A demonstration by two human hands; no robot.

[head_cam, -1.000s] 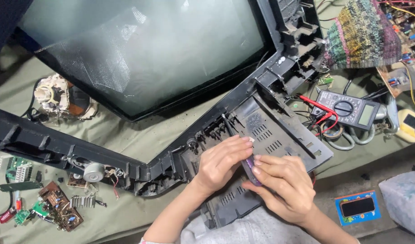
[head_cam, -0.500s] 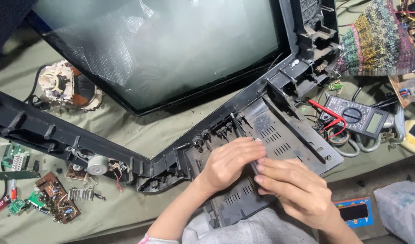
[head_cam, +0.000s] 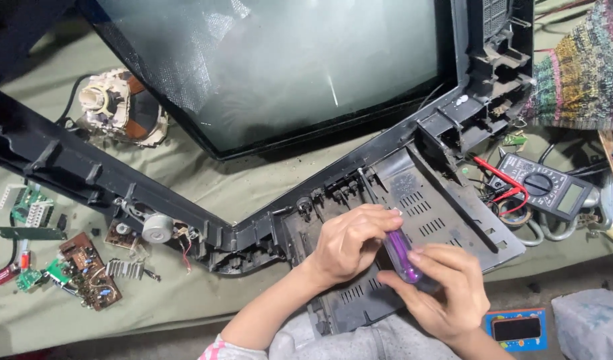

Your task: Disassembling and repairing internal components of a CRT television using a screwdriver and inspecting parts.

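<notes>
Together, two hands, left hand [head_cam: 352, 241] and right hand [head_cam: 443, 290], clasp one purple-handled screwdriver [head_cam: 401, 253] over the black television casing [head_cam: 446, 213].

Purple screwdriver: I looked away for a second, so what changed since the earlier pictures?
The purple screwdriver, hidden under both hands half a second ago, shows again between them. The left hand and right hand both grip it over the black television frame. The multimeter stayed put.

Multimeter [head_cam: 545, 192], deflection yoke [head_cam: 120, 110], loose circuit boards [head_cam: 86, 270].
</notes>
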